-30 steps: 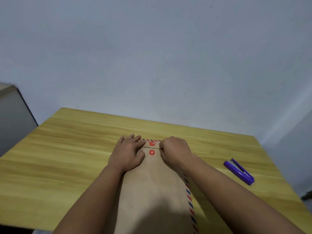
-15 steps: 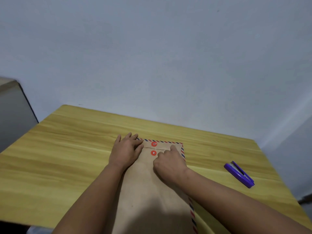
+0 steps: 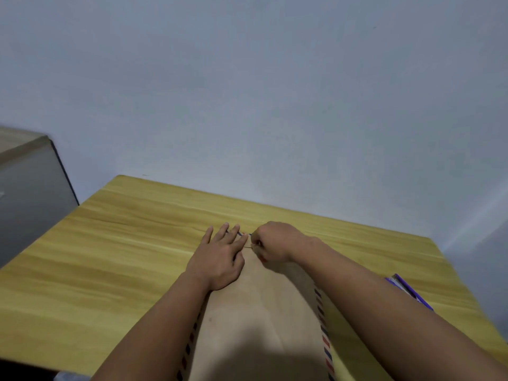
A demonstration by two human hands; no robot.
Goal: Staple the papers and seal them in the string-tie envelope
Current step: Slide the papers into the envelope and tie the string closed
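A single brown envelope (image 3: 261, 312) with red-and-blue striped edges lies flat on the desk (image 3: 110, 243), its long axis running from the person's near side away toward the far wall, so the flap end with the closure is at the far tip. Both hands are at that end. The left hand (image 3: 220, 257) lies flat on the paper just left of the closure, fingers straight and spread, pressing the envelope down. The right hand (image 3: 275, 242) sits just right of it, fingers curled in a pinch on a thin string (image 3: 248, 246) that stretches the short way across to the left fingertips. The closure discs are mostly hidden under the right hand; only a sliver of red shows below it, so I cannot count them.

The string lies right at the right hand's fingertips, so that hand seems the one to do the winding, round the closure at the flap. No loose papers are in view, presumably already inside. One purple stapler (image 3: 409, 291) rests on the desk well off to the right, partly behind the right forearm.
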